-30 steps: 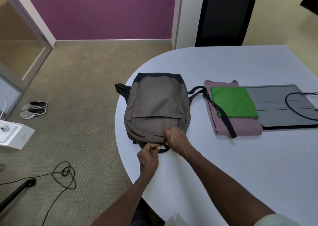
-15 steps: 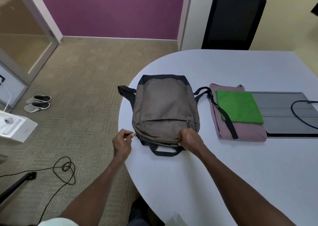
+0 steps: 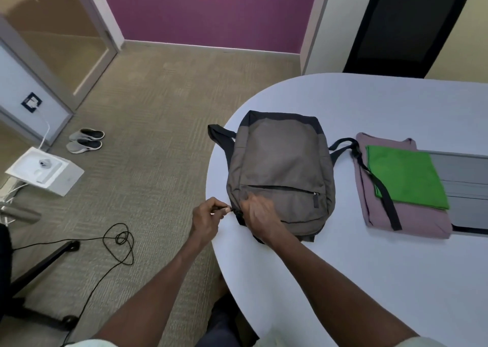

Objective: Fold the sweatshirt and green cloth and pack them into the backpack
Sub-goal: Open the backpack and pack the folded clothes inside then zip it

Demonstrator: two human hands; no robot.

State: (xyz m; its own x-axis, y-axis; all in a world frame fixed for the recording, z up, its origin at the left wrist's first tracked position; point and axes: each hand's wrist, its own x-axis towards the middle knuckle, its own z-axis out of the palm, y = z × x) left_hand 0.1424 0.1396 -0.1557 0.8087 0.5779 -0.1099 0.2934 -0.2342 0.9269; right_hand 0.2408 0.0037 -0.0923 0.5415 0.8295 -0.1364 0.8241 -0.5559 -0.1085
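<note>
Backpack (image 3: 280, 167) flat on the tabletop (image 3: 369, 267), near its left edge. To its right, cloth (image 3: 404, 176) stacked on the sweatshirt (image 3: 412, 222), one strap (image 3: 380, 188) lying across both. At the backpack's near left corner, left hand (image 3: 204, 221) and right hand (image 3: 260, 214), perhaps at a zipper. Behind the tabletop, chair (image 3: 404, 27). On the floor (image 3: 148, 135) left, shoes (image 3: 85, 140).

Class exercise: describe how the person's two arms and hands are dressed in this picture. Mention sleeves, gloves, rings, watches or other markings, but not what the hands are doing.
Both hands, the left hand and the right hand, are bare, with no gloves. No ring, watch or bracelet shows. The forearms are uncovered; pale, whitish short sleeves appear only at the bottom edge.
</note>
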